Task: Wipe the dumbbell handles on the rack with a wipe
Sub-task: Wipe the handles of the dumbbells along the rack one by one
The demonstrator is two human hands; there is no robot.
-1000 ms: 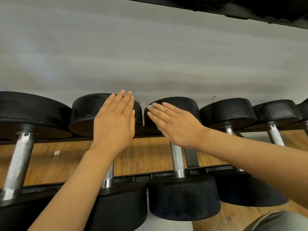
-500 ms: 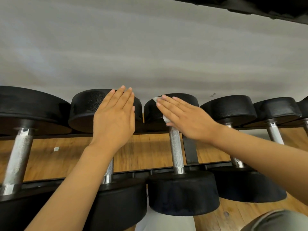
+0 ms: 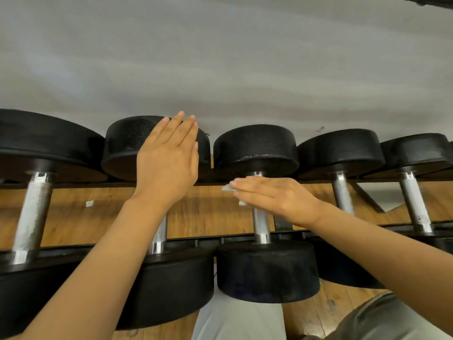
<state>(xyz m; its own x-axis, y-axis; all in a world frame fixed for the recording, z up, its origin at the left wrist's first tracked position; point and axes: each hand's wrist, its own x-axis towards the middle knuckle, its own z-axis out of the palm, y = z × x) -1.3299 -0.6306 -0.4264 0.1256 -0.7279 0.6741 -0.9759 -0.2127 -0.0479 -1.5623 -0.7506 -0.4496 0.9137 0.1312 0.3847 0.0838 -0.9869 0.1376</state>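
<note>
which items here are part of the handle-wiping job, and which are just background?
In the job:
- wipe, pressed under the flat right hand
- handle of the middle dumbbell, being wiped
- other dumbbell handles on the rack, e.g. far left
- left hand, flat over the neighbouring dumbbell

Just there:
- white scrap on the wood floor
- grey wall

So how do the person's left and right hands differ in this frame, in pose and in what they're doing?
The left hand points up, flat against a black round dumbbell head; the right hand lies sideways across a knurled silver dumbbell handle. The left hand holds nothing visible; the right hand presses a small white wipe onto that handle. Both have straight fingers.
</note>
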